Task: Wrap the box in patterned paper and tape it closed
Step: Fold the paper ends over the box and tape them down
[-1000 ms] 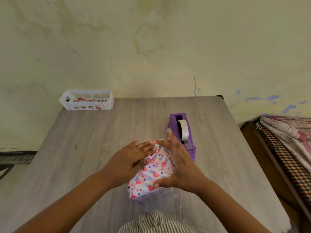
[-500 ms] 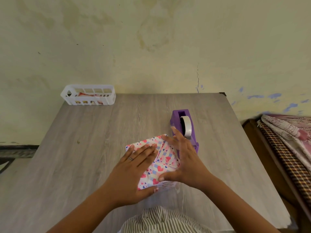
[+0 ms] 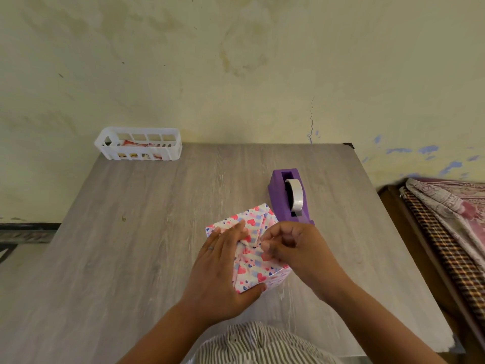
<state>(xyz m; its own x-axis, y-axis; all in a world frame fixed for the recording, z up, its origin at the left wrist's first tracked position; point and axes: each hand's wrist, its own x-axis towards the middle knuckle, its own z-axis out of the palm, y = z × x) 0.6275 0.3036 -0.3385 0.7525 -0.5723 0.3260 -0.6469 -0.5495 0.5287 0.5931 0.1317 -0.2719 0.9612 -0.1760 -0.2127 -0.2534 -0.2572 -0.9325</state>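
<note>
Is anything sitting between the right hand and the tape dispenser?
Nothing visible. The right hand is curled over the wrapped box, and the purple tape dispenser stands just beyond it on bare table. The left hand lies flat on the box.

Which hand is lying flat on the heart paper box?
The left hand, the one with a ring, lies flat on the wrapped box. The right hand has curled fingers instead, pinching the paper.

Stained yellowish wall (image 3: 236,61) (1 thin crack), grey wood-grain table (image 3: 131,245)
</note>
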